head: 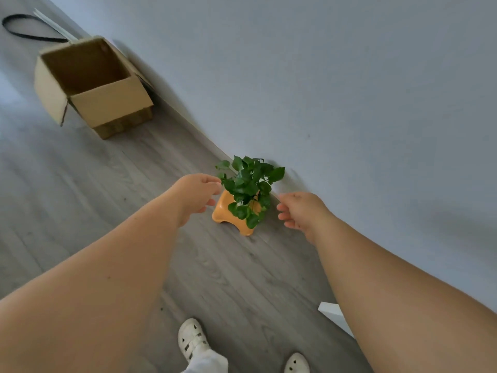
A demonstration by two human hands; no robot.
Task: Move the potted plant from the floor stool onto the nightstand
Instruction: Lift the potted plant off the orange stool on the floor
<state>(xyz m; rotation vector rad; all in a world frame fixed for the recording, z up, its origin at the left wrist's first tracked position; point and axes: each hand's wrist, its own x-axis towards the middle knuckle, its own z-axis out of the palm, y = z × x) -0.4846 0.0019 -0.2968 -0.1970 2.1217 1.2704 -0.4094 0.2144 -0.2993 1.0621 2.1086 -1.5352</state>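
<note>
A leafy green potted plant (248, 187) stands on a small orange stool (225, 211) on the floor, close against the pale wall. The leaves hide the pot. My left hand (197, 196) reaches in from the left, fingers apart, its fingertips at the outer leaves. On the other side, my right hand (300, 210) hovers just right of the plant, fingers loosely curled and holding nothing. Neither hand grips the plant. A white corner (332, 313) shows at the lower right; whether it is the nightstand I cannot tell.
An open cardboard box (91, 84) sits on the grey wood floor (80, 189) by the wall at upper left, with a black strap (24, 30) behind it. My feet in white shoes (192, 339) stand at the bottom of the view.
</note>
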